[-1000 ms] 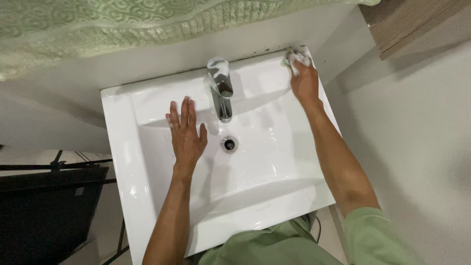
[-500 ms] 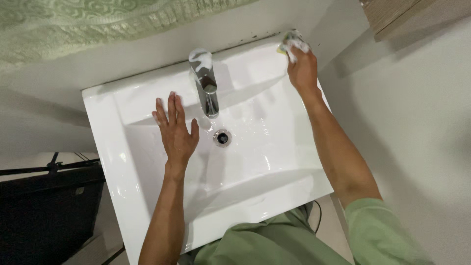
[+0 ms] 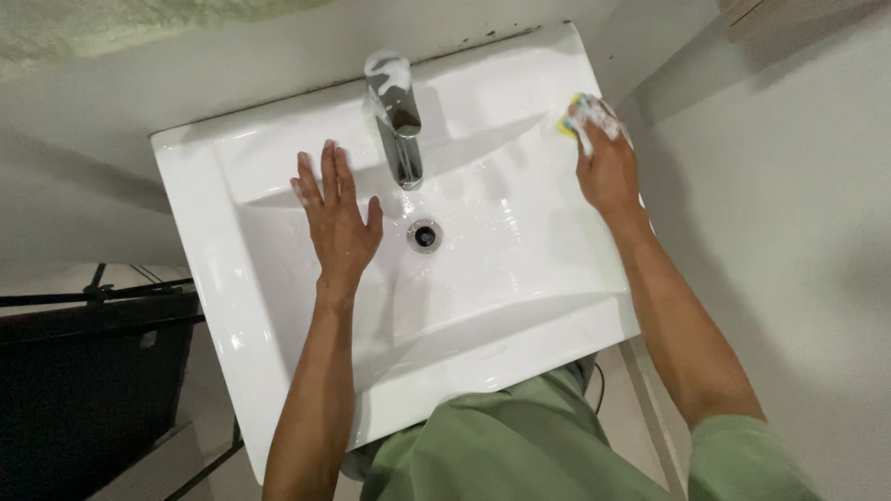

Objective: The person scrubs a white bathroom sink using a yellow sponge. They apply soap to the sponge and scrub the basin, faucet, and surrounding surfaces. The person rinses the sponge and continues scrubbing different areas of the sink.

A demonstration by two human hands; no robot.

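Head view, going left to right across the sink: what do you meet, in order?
Sink's left rim → left hand flat in the basin → chrome tap → drain → right hand holding a soapy yellow sponge at the sink's right edge.

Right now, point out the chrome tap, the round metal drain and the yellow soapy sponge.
chrome tap [image 3: 401, 139], head view, on its spout.
round metal drain [image 3: 424, 235], head view, on its centre.
yellow soapy sponge [image 3: 572, 119], head view, on its exposed yellow corner.
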